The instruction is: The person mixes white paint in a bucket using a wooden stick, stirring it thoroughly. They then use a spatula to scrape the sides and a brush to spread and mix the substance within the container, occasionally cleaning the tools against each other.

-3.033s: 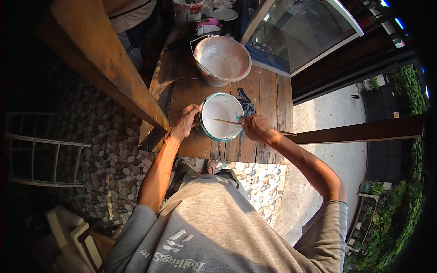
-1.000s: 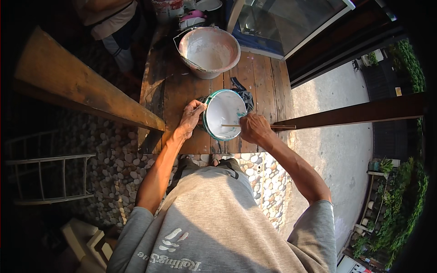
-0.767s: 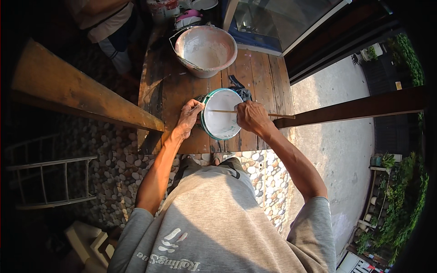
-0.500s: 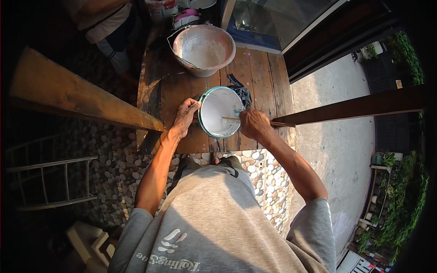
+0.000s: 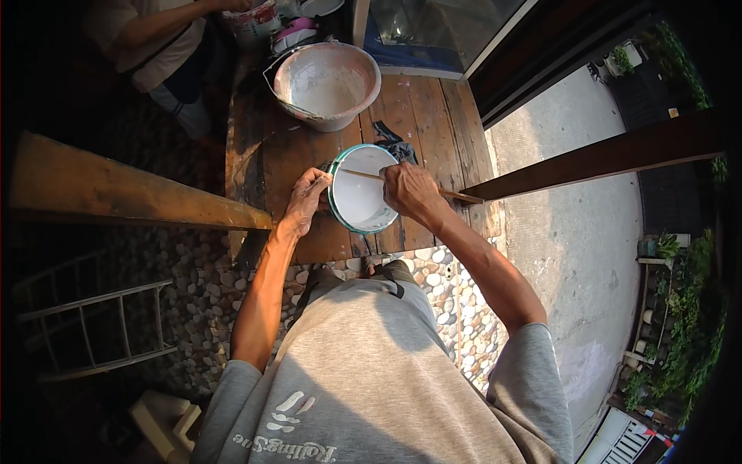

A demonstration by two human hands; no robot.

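On the plank table stands a small round bucket (image 5: 365,158) with a white inside and a teal rim, holding what looks like white paint. My left hand (image 5: 308,199) is closed on its left rim, thumb at the edge. Above the right side of the bucket, my right hand (image 5: 413,189) is closed around a thin wooden stick (image 5: 359,174). The stick slants across the bucket's mouth toward the left rim; whether its tip touches the paint I cannot tell. Just behind the bucket lies a crumpled dark cloth-like thing (image 5: 396,145), partly hidden by my right hand.
A wide paint-stained basin with a wire handle (image 5: 340,121) sits farther back on the wooden table (image 5: 309,241). Wooden posts (image 5: 139,182) flank the table left and right. Another person (image 5: 166,46) stands at the far left beside a paint-smeared pail (image 5: 257,22). Pebbled floor (image 5: 209,294) lies below.
My right hand has shifted the stick, which now reaches farther across the bucket to the left rim. My left hand keeps its hold. The whole view has shifted slightly.
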